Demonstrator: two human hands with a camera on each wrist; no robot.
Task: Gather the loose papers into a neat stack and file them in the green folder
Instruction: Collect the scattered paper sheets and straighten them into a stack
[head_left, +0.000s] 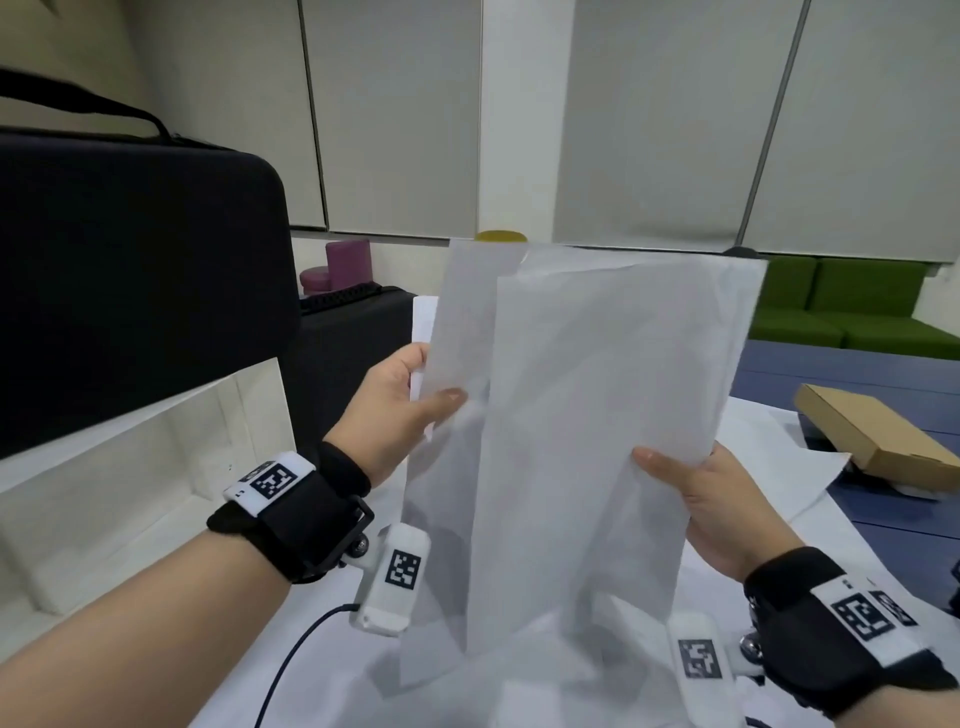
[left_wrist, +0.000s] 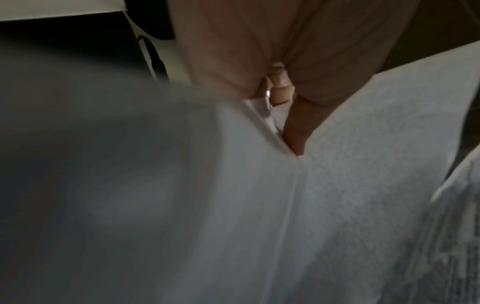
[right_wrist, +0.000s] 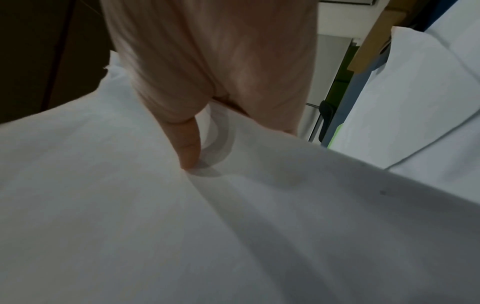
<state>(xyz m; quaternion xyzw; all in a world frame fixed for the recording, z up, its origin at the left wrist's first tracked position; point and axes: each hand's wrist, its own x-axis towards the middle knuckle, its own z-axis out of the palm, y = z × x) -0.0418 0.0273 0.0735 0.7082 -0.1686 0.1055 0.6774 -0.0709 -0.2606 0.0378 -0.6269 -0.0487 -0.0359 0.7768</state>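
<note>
Upright between both hands, a loose sheaf of thin white paper sheets (head_left: 571, 441) is held above the surface, its lower edges reaching down to more white sheets (head_left: 769, 457) lying spread over the blue surface (head_left: 883, 374). The sheets in the sheaf are uneven: one stands further left and higher, another overlaps it to the right.

Left hand (head_left: 400, 410): raised at the left edge of the sheaf, forearm rising from the near left, wrist bent slightly back. The thumb lies across the near face of the paper and the fingers pass behind it, so the hand pinches the left edge. The left wrist view shows the thumb (left_wrist: 296, 131) pressed into a fold of the sheets.

Right hand (head_left: 711, 509): lower than the left, at the right edge of the sheaf, forearm entering from the near right. The thumb (right_wrist: 191, 148) presses on the near face and the fingers are hidden behind the paper; this hand also pinches the sheaf.

Each wrist carries a black strap with white marker blocks.

Surroundings: a large black zipped case (head_left: 130, 270) at the left, a flat brown cardboard box (head_left: 878, 431) on the surface at the far right, green cushioned seating (head_left: 841, 301) beyond it. The green folder cannot be made out with certainty.
</note>
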